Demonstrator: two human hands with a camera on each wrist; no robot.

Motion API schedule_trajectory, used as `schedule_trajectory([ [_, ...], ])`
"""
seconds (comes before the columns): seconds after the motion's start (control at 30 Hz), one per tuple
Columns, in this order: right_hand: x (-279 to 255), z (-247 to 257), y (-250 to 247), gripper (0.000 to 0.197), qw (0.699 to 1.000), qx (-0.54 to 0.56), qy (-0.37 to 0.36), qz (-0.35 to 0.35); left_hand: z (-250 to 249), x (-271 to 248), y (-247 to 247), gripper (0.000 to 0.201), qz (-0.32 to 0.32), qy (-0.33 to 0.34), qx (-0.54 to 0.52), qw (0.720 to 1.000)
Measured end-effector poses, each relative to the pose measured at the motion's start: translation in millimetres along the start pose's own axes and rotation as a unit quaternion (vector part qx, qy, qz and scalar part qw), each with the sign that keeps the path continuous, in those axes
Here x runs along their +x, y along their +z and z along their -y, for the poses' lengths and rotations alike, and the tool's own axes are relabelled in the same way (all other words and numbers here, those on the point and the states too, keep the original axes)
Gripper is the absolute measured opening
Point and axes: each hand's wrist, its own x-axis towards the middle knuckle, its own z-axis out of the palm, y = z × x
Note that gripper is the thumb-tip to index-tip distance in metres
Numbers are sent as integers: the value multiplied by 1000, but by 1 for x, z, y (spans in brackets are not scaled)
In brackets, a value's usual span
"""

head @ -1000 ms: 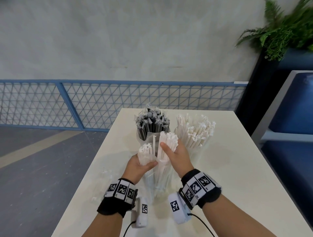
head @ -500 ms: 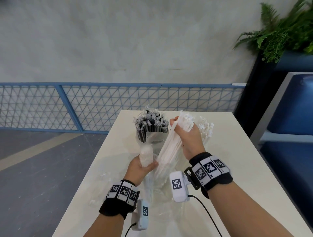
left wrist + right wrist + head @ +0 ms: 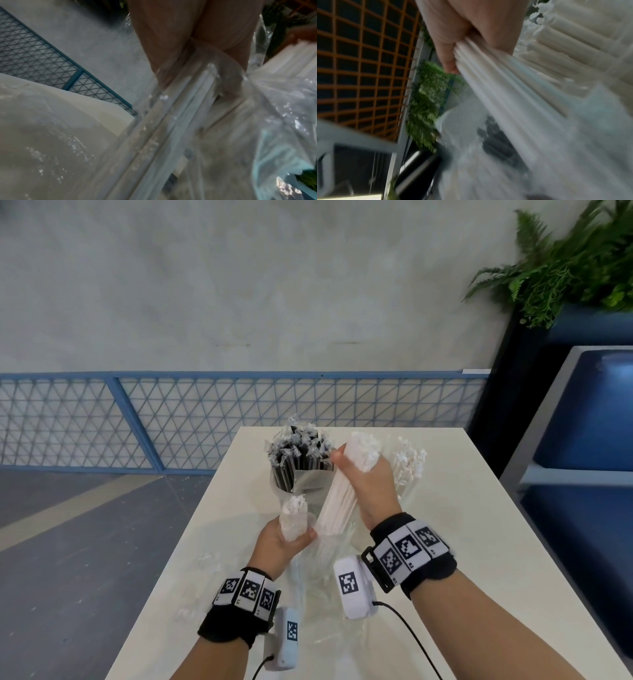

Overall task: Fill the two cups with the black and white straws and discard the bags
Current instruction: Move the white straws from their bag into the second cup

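Both cups at the table's [image 3: 445,542] far end already hold straws: black straws [image 3: 298,460] left, white straws [image 3: 409,465] right. The right hand [image 3: 368,484] grasps a tilted white bundle [image 3: 342,494], its lower end inside a clear bag [image 3: 325,583]. The left hand [image 3: 279,546] clutches the bag around a few leftover straws. Emptying and binning remain, seemingly.

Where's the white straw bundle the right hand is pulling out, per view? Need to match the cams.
Head: straw bundle centre, slanting up to the right hand, lower end in the clear bag.
Left wrist: only its edge at the upper right, behind bag film.
Right wrist: bundle runs diagonally from the fingers toward the lower right.
Shared landmark: the green plant.
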Motion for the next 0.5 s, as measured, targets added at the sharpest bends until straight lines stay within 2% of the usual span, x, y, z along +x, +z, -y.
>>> schedule_trajectory([
  [0.03, 4, 3, -3, 22, 999, 25, 7, -33, 0, 0, -1, 16, -2, -4, -11, 1000],
  [0.1, 11, 10, -11, 9, 992, 99, 23, -80, 0, 0, -2, 14, 1, -8, -18, 1000],
  [0.2, 18, 20, -22, 5, 978, 153, 30, -137, 1, 1, -3, 24, -3, -12, -1, 1000],
  [0.33, 26, 34, -33, 7, 970, 168, 13, -174, 1, 0, -3, 37, -17, -27, -12, 999],
  [0.5, 34, 43, -44, 6, 960, 206, 6, -191, -1, 1, -6, 30, -24, -28, -16, 999],
])
